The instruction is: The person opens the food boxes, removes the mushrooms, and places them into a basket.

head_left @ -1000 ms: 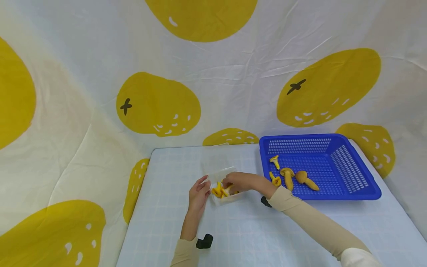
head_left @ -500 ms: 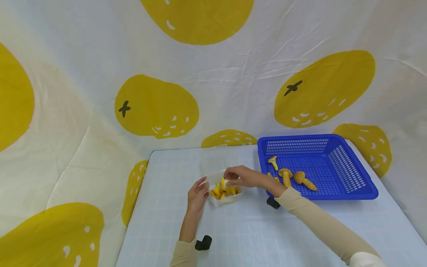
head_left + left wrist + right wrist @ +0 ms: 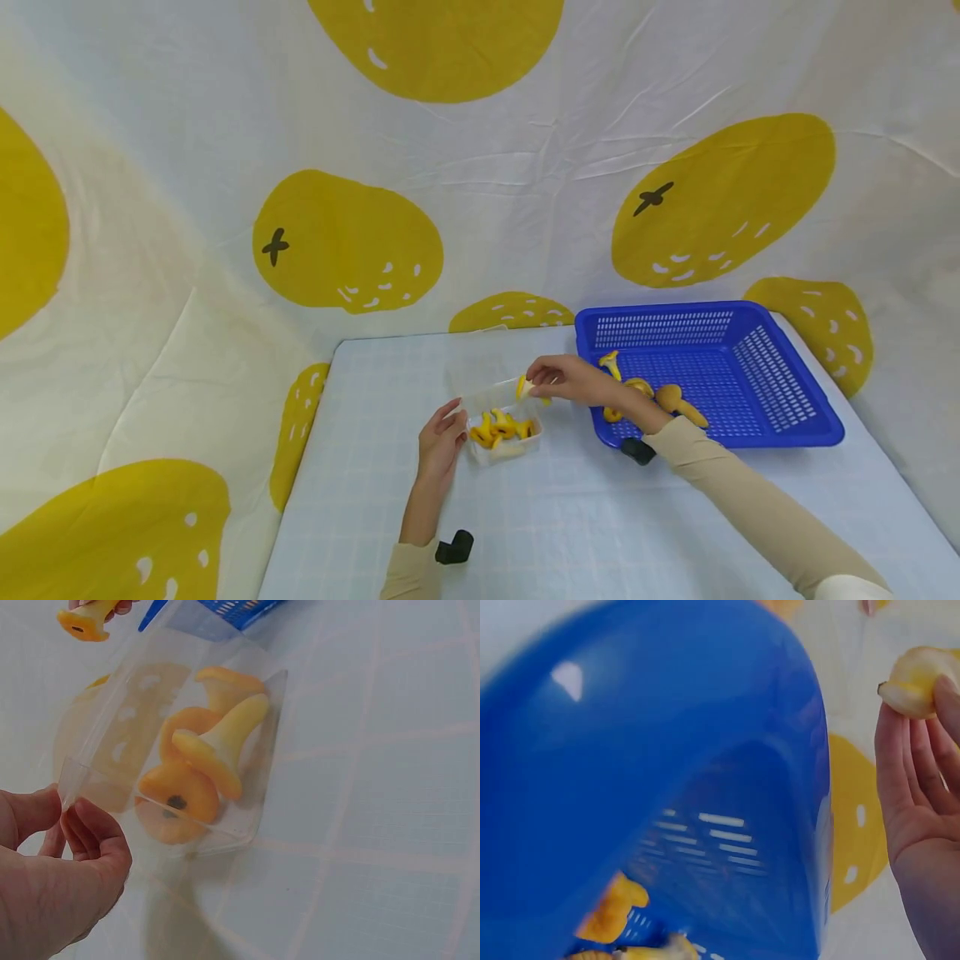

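Note:
A clear plastic box (image 3: 504, 450) with several yellow mushrooms (image 3: 225, 746) inside stands mid-table, its clear lid (image 3: 476, 372) raised behind it. My left hand (image 3: 439, 437) pinches the box's left rim between thumb and fingers, as the left wrist view shows closely. Above and right of the box, my right hand (image 3: 573, 380) pinches a yellow mushroom (image 3: 915, 681) with a pale stem. The blue basket (image 3: 813, 417) lies just right of that hand, holding several mushrooms, among them a brown-capped one (image 3: 678, 402) and a small yellow one (image 3: 610, 363).
A pale checked cloth (image 3: 600, 525) covers the table, and a white curtain (image 3: 510, 208) with yellow fruit prints hangs behind its back edge. The right forearm crosses the basket's near left corner. Dark cameras sit at both wrists.
From inside the box, my right hand has lifted a yellow mushroom up and to the right, toward the basket. The left hand has kept its place at the box.

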Tool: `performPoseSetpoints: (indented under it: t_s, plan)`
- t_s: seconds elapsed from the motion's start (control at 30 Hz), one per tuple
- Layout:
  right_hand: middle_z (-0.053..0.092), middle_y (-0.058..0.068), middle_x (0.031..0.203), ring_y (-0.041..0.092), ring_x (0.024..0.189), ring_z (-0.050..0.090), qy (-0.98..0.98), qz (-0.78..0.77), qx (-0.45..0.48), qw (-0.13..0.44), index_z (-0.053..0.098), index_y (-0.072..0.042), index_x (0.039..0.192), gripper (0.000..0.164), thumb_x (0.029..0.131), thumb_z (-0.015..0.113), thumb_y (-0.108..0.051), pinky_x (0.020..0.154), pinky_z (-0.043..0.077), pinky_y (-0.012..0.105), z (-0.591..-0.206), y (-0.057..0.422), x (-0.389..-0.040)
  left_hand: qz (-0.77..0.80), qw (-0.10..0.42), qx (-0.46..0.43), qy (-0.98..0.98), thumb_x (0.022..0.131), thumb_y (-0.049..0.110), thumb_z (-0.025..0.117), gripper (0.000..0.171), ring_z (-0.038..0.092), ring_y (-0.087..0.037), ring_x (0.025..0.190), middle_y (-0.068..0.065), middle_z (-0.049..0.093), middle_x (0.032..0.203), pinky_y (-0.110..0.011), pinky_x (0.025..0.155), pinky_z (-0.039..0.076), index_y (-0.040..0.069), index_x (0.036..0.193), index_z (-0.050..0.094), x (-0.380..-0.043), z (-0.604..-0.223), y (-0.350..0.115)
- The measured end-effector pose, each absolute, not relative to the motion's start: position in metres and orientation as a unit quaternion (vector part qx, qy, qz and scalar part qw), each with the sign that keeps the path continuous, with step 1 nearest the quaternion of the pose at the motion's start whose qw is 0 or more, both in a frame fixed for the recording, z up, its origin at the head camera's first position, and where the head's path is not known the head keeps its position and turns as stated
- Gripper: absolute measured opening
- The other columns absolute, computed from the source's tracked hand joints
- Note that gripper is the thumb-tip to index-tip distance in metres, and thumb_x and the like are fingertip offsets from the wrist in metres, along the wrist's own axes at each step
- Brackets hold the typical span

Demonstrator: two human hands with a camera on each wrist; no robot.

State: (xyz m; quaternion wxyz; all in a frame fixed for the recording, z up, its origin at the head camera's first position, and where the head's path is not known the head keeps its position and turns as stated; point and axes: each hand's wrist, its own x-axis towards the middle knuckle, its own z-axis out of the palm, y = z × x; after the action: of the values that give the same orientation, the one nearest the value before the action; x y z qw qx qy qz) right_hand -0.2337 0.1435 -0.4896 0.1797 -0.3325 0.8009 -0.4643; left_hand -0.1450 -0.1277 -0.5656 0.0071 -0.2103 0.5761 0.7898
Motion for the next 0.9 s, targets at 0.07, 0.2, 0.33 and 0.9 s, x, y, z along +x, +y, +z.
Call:
performPoseSetpoints:
  t_s: [0.07, 0.2, 0.33, 0.9]
  plan:
    - [0.07, 0.006, 0.106, 0.019, 0.095, 0.066, 0.802, -0.468, -0.327, 0.174, 0.067, -0.002, 0.118, 0.024, 0.099, 0.07, -0.016, 0.087, 0.057, 0.033, -0.489, 0.149, -0.234, 0.788, 0.009, -0.211, 0.578, 0.099, 0.008, 0.069, 0.044, 0.055, -0.015, 0.086, -0.004, 0.064, 0.104, -0.023, 0.074, 0.051, -0.003, 0.14, 0.058, -0.145, -0.566, -0.128]
    - [0.071, 0.009, 0.106, 0.022, 0.096, 0.067, 0.805, -0.478, -0.308, 0.167, 0.067, 0.001, 0.119, 0.025, 0.099, 0.071, -0.015, 0.086, 0.057, 0.03, -0.487, 0.16, -0.235, 0.789, 0.009, -0.213, 0.576, 0.099, 0.009, 0.069, 0.044, 0.055, -0.015, 0.086, -0.004, 0.064, 0.105, -0.023, 0.075, 0.051, -0.002, 0.14, 0.058, -0.145, -0.565, -0.127]
    - [0.071, 0.012, 0.109, 0.024, 0.097, 0.068, 0.807, -0.487, -0.291, 0.168, 0.066, 0.003, 0.12, 0.026, 0.1, 0.069, -0.012, 0.084, 0.058, 0.029, -0.487, 0.171, -0.237, 0.791, 0.008, -0.212, 0.574, 0.099, 0.008, 0.069, 0.044, 0.054, -0.015, 0.086, -0.003, 0.063, 0.102, -0.023, 0.075, 0.051, -0.002, 0.14, 0.058, -0.144, -0.565, -0.127]
    - [0.07, 0.017, 0.113, 0.028, 0.102, 0.068, 0.834, -0.496, -0.184, 0.158, 0.065, 0.005, 0.122, 0.033, 0.101, 0.068, -0.021, 0.088, 0.057, 0.03, -0.479, 0.223, -0.248, 0.786, 0.008, -0.211, 0.581, 0.098, 0.011, 0.072, 0.045, 0.054, -0.016, 0.084, -0.003, 0.063, 0.102, -0.023, 0.074, 0.052, -0.002, 0.14, 0.059, -0.146, -0.567, -0.128]
